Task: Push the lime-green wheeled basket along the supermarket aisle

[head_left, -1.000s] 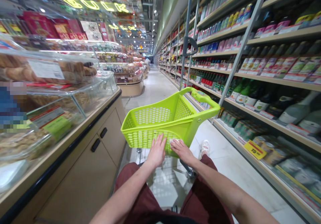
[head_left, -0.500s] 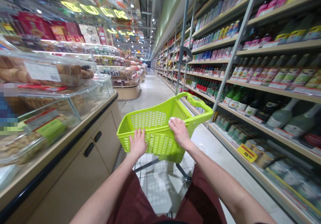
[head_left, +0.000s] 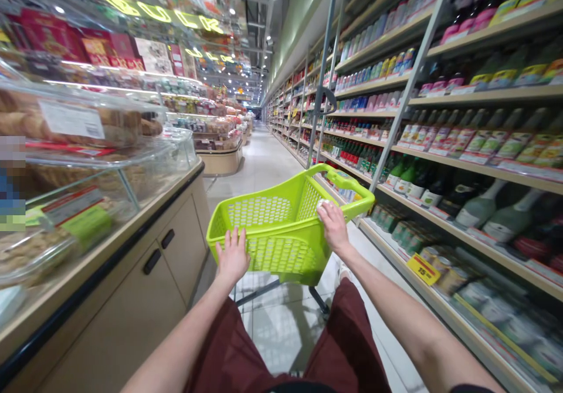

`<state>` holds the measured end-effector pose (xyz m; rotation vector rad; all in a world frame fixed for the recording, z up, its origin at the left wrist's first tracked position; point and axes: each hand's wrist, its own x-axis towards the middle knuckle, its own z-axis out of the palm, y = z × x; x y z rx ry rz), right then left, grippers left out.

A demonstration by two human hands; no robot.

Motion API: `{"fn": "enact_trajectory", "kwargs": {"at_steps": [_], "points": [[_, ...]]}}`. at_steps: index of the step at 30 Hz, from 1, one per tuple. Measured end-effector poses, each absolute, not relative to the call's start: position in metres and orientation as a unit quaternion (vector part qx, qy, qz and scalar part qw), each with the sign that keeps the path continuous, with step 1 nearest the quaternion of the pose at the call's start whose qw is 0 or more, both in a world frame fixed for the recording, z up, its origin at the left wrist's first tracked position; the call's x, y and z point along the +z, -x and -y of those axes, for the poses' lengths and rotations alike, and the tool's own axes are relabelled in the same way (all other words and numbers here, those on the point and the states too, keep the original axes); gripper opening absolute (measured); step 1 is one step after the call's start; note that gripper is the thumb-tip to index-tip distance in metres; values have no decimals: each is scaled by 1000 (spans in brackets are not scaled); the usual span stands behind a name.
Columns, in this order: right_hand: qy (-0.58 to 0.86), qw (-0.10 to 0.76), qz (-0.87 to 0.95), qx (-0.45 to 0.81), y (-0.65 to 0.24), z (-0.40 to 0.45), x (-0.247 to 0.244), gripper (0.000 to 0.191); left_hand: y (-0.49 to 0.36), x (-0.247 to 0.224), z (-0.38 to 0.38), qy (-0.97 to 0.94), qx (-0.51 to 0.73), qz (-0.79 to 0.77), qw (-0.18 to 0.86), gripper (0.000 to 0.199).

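Note:
A lime-green shopping cart (head_left: 281, 249) stands sideways in front of me, its handle at the right. My left hand (head_left: 233, 255) lies with fingers spread on the near side of the basket, toward its left end, and holds nothing. Close to the handle, my right hand (head_left: 334, 226) is at the basket's near rim, its fingers curled around a small white wad (head_left: 323, 204). The wad, mostly hidden by the fingers, looks like a tissue or cloth. Inside the basket nothing is visible.
At the left is a wooden display counter (head_left: 127, 281) with clear bins of packaged food. Tall shelves (head_left: 475, 158) of bottles and cans line the right side, with a yellow price tag (head_left: 423, 269) low down. A tiled aisle (head_left: 272, 146) runs ahead.
My right hand has moved right along the rim toward the handle, with the white wad. My left hand has shifted slightly left. A shoe now shows beyond my right knee.

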<state>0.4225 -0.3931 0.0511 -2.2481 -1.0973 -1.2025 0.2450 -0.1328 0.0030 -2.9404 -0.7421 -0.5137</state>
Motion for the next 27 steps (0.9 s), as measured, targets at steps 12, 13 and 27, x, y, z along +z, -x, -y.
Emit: {"fn": "enact_trajectory", "kwargs": {"at_steps": [12, 13, 27], "points": [[830, 180, 433, -302, -418, 342, 54, 32, -254, 4, 123, 964, -123, 232, 34, 66], [821, 173, 463, -285, -411, 330, 49, 30, -255, 5, 125, 965, -121, 230, 33, 67], [841, 220, 414, -269, -426, 323, 30, 36, -253, 0, 137, 970, -141, 198, -4, 72]]}}
